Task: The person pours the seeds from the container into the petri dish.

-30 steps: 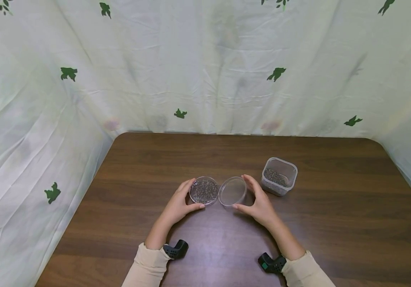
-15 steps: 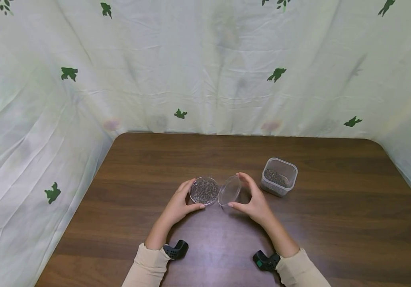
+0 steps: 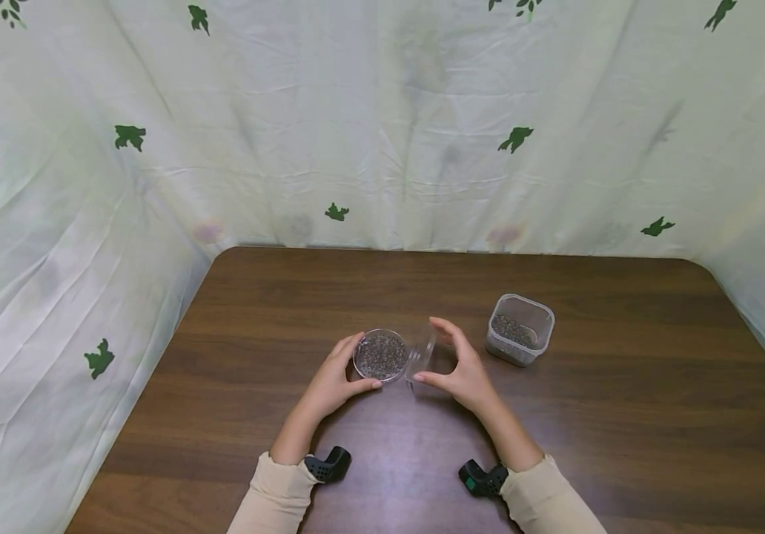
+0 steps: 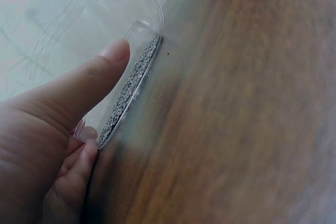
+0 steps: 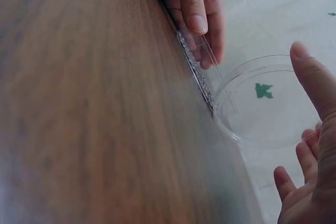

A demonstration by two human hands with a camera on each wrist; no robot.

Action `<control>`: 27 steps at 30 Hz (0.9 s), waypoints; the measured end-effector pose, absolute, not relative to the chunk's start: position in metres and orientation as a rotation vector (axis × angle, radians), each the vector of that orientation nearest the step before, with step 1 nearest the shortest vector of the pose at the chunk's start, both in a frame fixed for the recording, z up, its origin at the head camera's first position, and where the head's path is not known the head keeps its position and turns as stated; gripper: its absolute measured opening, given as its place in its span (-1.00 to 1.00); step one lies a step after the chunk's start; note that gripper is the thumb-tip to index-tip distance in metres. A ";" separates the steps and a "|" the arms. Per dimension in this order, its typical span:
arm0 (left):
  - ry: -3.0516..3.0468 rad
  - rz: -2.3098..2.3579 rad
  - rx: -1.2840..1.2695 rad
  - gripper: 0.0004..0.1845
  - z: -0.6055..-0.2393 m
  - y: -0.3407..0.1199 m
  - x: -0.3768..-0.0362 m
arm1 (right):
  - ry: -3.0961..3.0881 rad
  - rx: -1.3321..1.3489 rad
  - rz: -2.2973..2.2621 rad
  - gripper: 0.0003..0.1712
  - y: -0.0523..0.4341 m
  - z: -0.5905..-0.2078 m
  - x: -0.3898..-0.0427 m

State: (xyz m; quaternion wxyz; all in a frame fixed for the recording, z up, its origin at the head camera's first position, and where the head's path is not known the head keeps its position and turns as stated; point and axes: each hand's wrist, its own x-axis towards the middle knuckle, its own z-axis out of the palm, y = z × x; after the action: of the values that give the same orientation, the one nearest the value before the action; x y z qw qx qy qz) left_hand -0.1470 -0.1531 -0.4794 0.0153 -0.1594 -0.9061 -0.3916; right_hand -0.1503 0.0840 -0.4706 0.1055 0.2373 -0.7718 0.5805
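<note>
A clear round petri dish (image 3: 381, 356) full of dark grey granules lies flat on the table. My left hand (image 3: 331, 382) holds it by the rim, thumb at the near side and fingers at the far side. Just right of the dish, a clear round lid (image 5: 262, 106) stands steeply tilted, its lower edge close to the dish wall. My right hand (image 3: 468, 374) pinches that lid between thumb and fingers at opposite points of its rim. In the left wrist view the granules (image 4: 131, 85) form a thin layer along the dish bottom.
A square clear plastic tub (image 3: 520, 330) with more granules stands behind and right of my right hand. The brown wooden table (image 3: 623, 386) ends at a pale curtain (image 3: 409, 170) with green bird shapes. Black wrist devices sit on both wrists.
My right hand has moved left and tipped the lid from nearly flat to nearly upright beside the dish. The left hand and the dish have stayed in place.
</note>
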 end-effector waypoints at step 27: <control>-2.801 -1.225 -0.506 -0.04 -0.482 -0.153 -0.148 | -2.288 0.731 2.020 0.13 0.067 -0.491 -0.169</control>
State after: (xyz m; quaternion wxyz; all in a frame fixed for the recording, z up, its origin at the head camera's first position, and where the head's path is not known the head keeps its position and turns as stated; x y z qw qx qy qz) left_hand -0.1481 -0.1535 -0.4818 0.0213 -0.1634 -0.9037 -0.3952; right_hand -0.1694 0.0675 -0.4909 0.0016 0.2329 -0.7290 0.6436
